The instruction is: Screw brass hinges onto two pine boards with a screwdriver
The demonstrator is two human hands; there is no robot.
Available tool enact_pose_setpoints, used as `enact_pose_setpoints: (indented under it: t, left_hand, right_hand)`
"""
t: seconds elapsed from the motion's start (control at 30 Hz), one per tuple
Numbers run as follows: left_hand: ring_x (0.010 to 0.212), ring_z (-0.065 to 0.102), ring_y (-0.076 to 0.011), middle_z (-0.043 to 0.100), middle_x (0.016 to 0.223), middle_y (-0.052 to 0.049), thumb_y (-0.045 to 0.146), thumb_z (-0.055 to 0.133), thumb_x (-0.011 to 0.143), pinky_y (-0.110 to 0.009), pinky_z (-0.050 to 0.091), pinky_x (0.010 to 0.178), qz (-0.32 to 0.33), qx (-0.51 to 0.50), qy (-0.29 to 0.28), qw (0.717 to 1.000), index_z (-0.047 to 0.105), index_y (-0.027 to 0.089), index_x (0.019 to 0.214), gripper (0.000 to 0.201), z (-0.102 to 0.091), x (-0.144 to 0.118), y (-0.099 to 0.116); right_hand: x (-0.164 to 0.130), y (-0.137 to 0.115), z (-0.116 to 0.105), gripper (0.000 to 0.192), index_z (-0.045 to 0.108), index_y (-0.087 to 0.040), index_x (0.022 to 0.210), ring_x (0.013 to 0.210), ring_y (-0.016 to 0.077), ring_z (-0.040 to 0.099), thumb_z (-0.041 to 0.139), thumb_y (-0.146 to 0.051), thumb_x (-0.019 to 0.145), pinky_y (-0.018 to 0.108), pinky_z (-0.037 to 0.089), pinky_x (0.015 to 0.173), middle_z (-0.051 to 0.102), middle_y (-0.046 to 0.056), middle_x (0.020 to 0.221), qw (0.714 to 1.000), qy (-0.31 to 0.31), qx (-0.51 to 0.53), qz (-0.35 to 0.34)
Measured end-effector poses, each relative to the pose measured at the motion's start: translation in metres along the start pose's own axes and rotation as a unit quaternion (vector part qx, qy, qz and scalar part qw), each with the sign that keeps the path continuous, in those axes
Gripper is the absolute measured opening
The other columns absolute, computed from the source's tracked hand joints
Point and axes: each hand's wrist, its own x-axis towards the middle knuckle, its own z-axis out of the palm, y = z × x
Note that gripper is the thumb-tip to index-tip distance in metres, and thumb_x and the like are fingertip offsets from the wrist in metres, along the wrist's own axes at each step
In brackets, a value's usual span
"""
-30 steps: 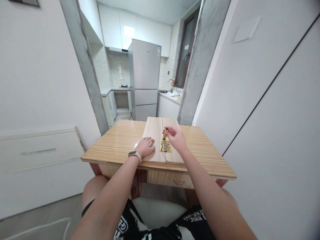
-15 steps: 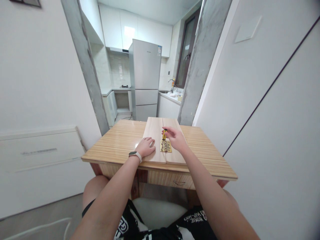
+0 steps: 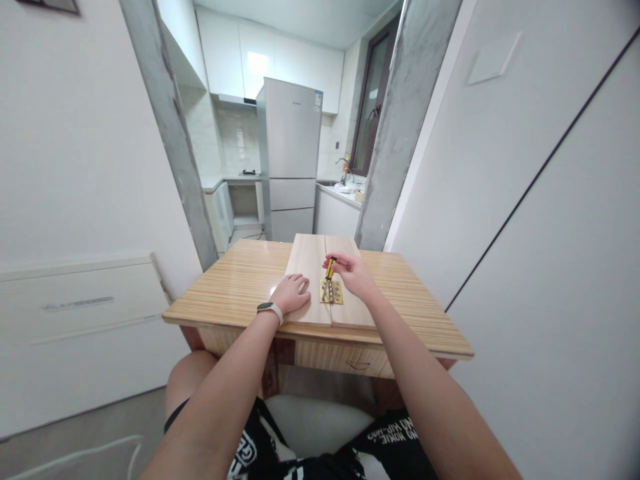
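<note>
Two pale wooden boards (image 3: pixel 306 257) lie side by side on the table, with a narrow seam between them. A brass hinge (image 3: pixel 339 294) sits across that seam near the front. My right hand (image 3: pixel 354 273) grips the yellow and black handle of a screwdriver (image 3: pixel 330 269), its shaft pointing down at the hinge's left side. Whether the tip sits in a screw is too small to tell. My left hand (image 3: pixel 293 293) rests on the left board with fingers spread, holding nothing, left of the hinge.
The wood-grain table (image 3: pixel 240 280) has a drawer with a metal handle (image 3: pixel 359 365) below its front edge. Beyond it stand a grey refrigerator (image 3: pixel 294 133) and a counter with a sink and tap (image 3: pixel 343 168). White walls flank both sides.
The screwdriver handle leans slightly more to the right, and my right hand has turned a little with it. My left hand stays in place.
</note>
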Motion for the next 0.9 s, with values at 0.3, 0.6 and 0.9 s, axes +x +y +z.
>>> enact_pose_setpoints:
  t: [0.3, 0.6, 0.9]
  left_hand:
    - [0.140, 0.053, -0.0290, 0.062, 0.147, -0.010, 0.037, 0.063, 0.090, -0.042, 0.038, 0.123, 0.003, 0.005, 0.001, 1.000, 0.068, 0.023, 0.133, 0.046, 0.001, 0.001, 0.000]
    - [0.141, 0.052, -0.0292, 0.062, 0.147, -0.009, 0.035, 0.063, 0.090, -0.043, 0.037, 0.124, -0.001, 0.010, -0.006, 1.000, 0.068, 0.025, 0.133, 0.044, -0.002, 0.001, 0.003]
    - [0.140, 0.053, -0.0297, 0.062, 0.147, -0.010, 0.036, 0.063, 0.090, -0.041, 0.038, 0.124, 0.008, 0.006, 0.002, 1.000, 0.069, 0.023, 0.131, 0.044, -0.001, 0.001, 0.001]
  right_hand:
    - [-0.001, 0.002, 0.009, 0.026, 0.077, -0.023, 0.111, 0.099, 0.0251, 0.079, 0.068, -0.027, 0.087, 0.042, 0.062, 0.095, 0.082, 0.007, 0.102, 0.996, 0.063, -0.064, -0.006]
    - [-0.004, -0.004, 0.018, 0.026, 0.079, -0.024, 0.111, 0.095, 0.0254, 0.079, 0.068, -0.024, 0.087, 0.041, 0.063, 0.091, 0.082, 0.006, 0.103, 0.983, 0.120, -0.136, -0.015]
    - [-0.011, -0.011, 0.030, 0.024, 0.080, -0.025, 0.110, 0.098, 0.0291, 0.078, 0.069, -0.026, 0.089, 0.044, 0.061, 0.093, 0.082, 0.009, 0.106, 0.967, 0.179, -0.183, -0.016]
